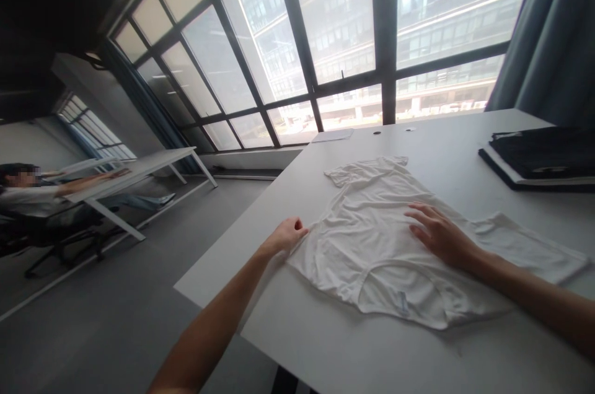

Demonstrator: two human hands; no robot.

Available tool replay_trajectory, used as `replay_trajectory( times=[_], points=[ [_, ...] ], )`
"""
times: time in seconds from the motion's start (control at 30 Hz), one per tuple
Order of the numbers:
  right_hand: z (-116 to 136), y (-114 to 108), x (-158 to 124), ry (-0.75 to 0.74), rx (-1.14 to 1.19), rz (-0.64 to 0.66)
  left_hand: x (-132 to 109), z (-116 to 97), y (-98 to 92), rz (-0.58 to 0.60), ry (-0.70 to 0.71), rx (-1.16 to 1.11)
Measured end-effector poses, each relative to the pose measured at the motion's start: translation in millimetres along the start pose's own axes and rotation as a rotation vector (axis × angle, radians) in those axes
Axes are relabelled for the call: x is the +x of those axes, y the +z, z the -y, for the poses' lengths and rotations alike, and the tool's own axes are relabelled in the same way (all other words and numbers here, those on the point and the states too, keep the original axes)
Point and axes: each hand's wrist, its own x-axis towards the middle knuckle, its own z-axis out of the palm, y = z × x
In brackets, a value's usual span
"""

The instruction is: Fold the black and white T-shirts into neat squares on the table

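Observation:
A wrinkled white T-shirt [372, 220] lies spread over the white table, its round neckline toward me and a small label inside the collar. The far end is bunched up, and one sleeve stretches out to the right. At the shirt's left edge, my left hand [289, 235] is closed, thumb and fingers pinching the fabric. My right hand [439, 236] rests on the right part of the shirt, palm down with the fingers apart.
Dark folded cloth [546, 152] is stacked at the table's right. A thin sheet [332, 135] lies on the far left corner of the white table [446, 143]. The table's left edge drops to grey floor. Further left, a person [28, 196] sits at another table [139, 172]. Windows and a curtain [543, 41] stand behind.

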Motion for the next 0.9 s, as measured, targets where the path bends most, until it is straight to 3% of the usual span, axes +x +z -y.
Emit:
replay_trajectory(
  times=[0.13,0.23,0.4,0.5,0.67,0.77,0.9],
  points=[
    [-1.8,1.7,1.9,0.015,0.021,0.000,10.0,9.1,-2.5,0.013,0.012,-0.286],
    [-2.2,2.5,2.7,0.010,0.026,0.025,22.6,14.9,-6.5,-0.017,0.091,-0.357],
    [-2.4,1.0,1.6,0.003,0.003,0.026,45.9,13.5,-8.2,-0.338,0.273,-0.121],
    [-4.8,0.4,0.9,0.007,-0.003,0.017,42.5,2.9,0.5,-0.395,0.450,0.045],
    [-12.4,1.2,0.4,0.000,-0.009,-0.005,13.6,-10.3,26.7,-0.212,0.643,0.075],
    [-12.2,1.4,-2.9,-0.011,-0.004,0.001,-3.6,-5.2,35.5,-0.058,0.631,0.166],
    [-3.2,-3.2,-12.4,-0.075,-0.017,0.062,-24.0,6.4,32.8,0.073,0.565,0.298]
  ],
)
